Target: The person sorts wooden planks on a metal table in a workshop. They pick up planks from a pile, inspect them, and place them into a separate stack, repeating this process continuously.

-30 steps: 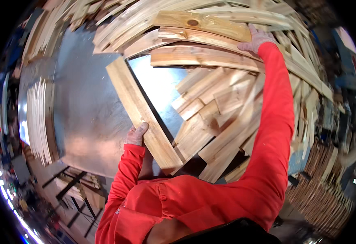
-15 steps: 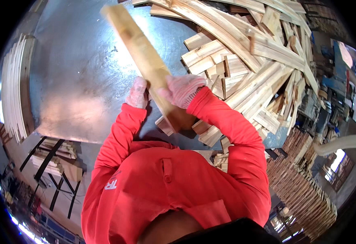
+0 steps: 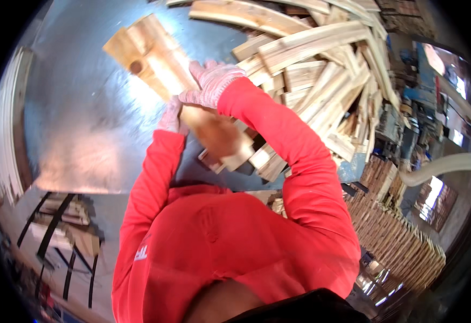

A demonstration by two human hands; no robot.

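A knotty wooden board (image 3: pixel 162 67) lies slantwise before me, its flat face up and its near end blurred. Its stepped far end may mean two planks side by side; I cannot tell. Wearing a pale knitted glove, my left hand (image 3: pixel 172 116) is closed round the board's left edge, the fingers partly hidden. My right hand (image 3: pixel 214 86), gloved the same way, rests over the board's right side with thumb and fingers spread apart. Under the board is a grey metal tabletop (image 3: pixel 74 107).
A heap of loose wooden offcuts and planks (image 3: pixel 316 75) covers the table's right side. Long thin slats (image 3: pixel 9 124) stand stacked at the left edge. More wood (image 3: pixel 65 231) sits on a black rack below left; a large lumber stack (image 3: pixel 397 231) and a pale hose (image 3: pixel 445 167) are at right.
The board has rolled from a narrow side to its wider face, its far end moving left. My right hand has shifted up and left, its fingers now spread.
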